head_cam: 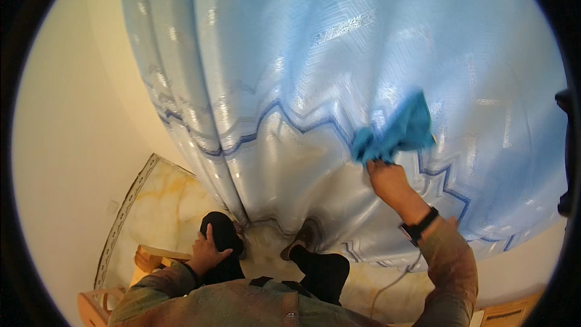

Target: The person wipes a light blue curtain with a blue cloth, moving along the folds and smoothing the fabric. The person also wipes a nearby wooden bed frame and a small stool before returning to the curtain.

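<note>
A large light-blue curtain (pixel 254 77), glossy and folded, hangs right in front of me. A dark-blue zigzag line crosses its lower part. In my right hand (pixel 389 184) is a bunched teal cloth (pixel 406 127), held against or just before the curtain's surface; contact is hard to tell. Part of the cloth flares up to the right and looks blurred. On my left knee, in black trousers, rests my left hand (pixel 209 252) with its fingers spread and nothing in it.
A wooden chair arm (pixel 159 252) stands at my left. Yellowish marble-look floor tiles (pixel 159 195) with a dark patterned border meet a pale wall (pixel 68 145). A thin cable (pixel 386 288) runs from under the curtain at right. Wooden furniture (pixel 508 311) shows at lower right.
</note>
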`<move>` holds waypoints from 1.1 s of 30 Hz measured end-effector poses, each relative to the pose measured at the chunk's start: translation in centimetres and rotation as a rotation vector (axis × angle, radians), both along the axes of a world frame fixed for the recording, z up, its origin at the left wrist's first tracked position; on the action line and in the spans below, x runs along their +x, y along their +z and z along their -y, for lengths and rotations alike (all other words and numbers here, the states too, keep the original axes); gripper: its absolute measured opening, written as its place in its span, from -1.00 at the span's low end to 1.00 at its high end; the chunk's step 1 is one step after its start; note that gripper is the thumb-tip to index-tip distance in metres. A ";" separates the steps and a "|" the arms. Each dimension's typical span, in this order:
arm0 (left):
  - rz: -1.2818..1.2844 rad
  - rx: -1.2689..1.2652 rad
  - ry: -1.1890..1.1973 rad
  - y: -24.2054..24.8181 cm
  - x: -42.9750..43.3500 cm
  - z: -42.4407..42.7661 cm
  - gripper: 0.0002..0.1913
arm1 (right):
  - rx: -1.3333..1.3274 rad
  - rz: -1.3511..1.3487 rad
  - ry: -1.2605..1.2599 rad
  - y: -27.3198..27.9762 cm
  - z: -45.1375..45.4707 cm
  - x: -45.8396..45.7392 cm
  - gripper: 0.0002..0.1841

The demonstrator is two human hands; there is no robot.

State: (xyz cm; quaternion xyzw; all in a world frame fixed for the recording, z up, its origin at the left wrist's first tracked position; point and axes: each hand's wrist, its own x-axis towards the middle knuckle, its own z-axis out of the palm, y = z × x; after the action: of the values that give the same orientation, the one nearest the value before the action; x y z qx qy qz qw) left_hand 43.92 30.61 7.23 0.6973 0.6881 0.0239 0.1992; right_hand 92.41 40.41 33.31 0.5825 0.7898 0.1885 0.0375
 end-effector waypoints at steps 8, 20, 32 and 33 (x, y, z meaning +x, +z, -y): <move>0.001 0.073 -0.122 -1.5 0.1 -1.0 0.25 | 1.041 -0.173 0.349 22.9 1.1 2.9 -0.64; 0.245 0.193 -0.092 -2.8 -4.7 0.7 0.14 | 0.480 -0.044 -0.025 9.2 -11.3 -17.5 -0.39; 0.556 -0.259 -0.356 1.1 -10.5 -6.1 0.08 | 0.230 -0.695 0.207 6.6 -6.7 -21.2 -0.39; 0.558 -0.279 -0.405 3.2 -10.7 -8.0 0.07 | 0.399 -0.705 0.224 12.1 -6.5 -22.7 -0.48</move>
State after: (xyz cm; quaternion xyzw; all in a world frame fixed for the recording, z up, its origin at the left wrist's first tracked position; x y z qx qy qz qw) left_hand 33.19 38.64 10.47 0.7522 0.4518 0.0793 0.4730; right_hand 69.75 46.91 45.40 0.5179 0.7607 0.1299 -0.3692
